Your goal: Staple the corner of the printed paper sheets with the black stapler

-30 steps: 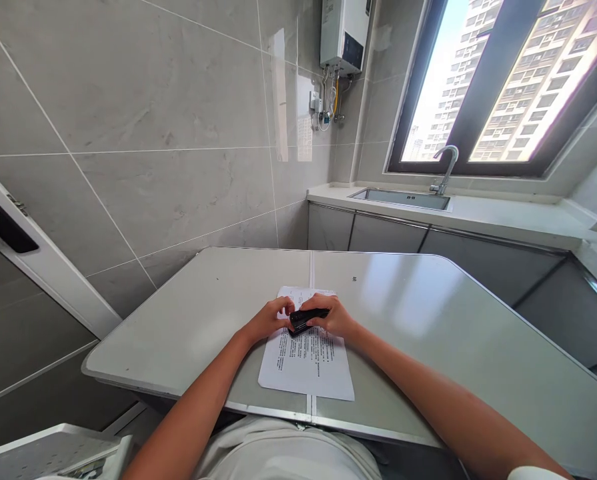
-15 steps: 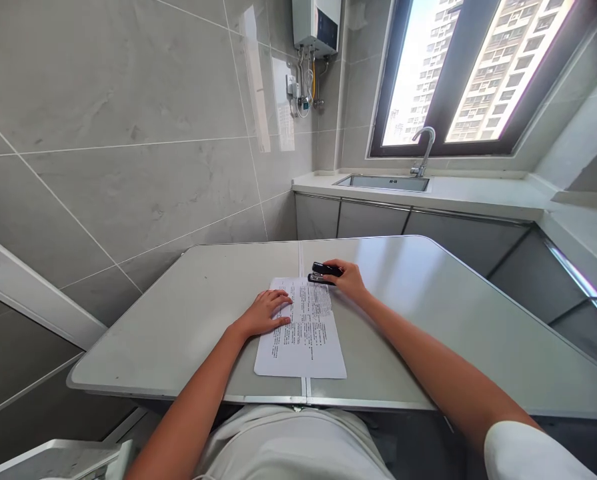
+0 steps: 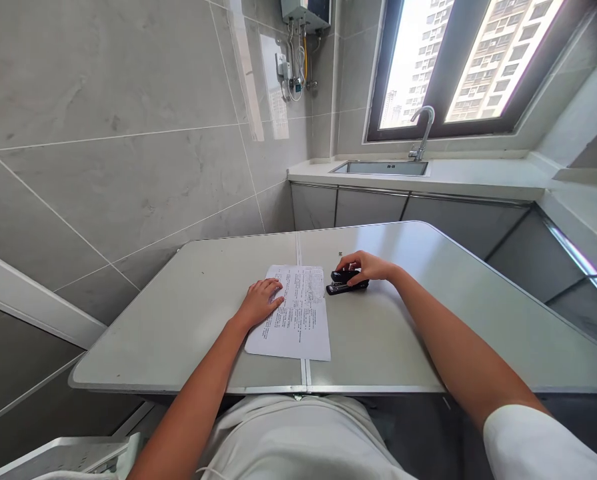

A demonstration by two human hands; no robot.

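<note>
Printed paper [image 3: 301, 323] lies flat on the pale folding table, across its centre seam. Whether it is one sheet or a thin stack I cannot tell. My left hand [image 3: 259, 303] rests on the paper's left edge with its fingers spread. To the right of the paper, my right hand [image 3: 365, 265] grips a black stapler [image 3: 339, 287] from above, fingers around its upper arm. The stapler's jaws face left, just beside the paper's upper right edge and apart from it.
The table [image 3: 188, 333] has a metal rim. A tiny dark piece [image 3: 340, 253] lies behind the stapler. Beyond the table stand a counter with a sink [image 3: 378, 168] and a faucet [image 3: 422, 133]. A tiled wall [image 3: 128, 167] rises at left.
My right hand has moved the stapler right, off the paper's top edge and onto the table beside it. The paper and my left hand have shifted slightly left. The view has tilted down a little.
</note>
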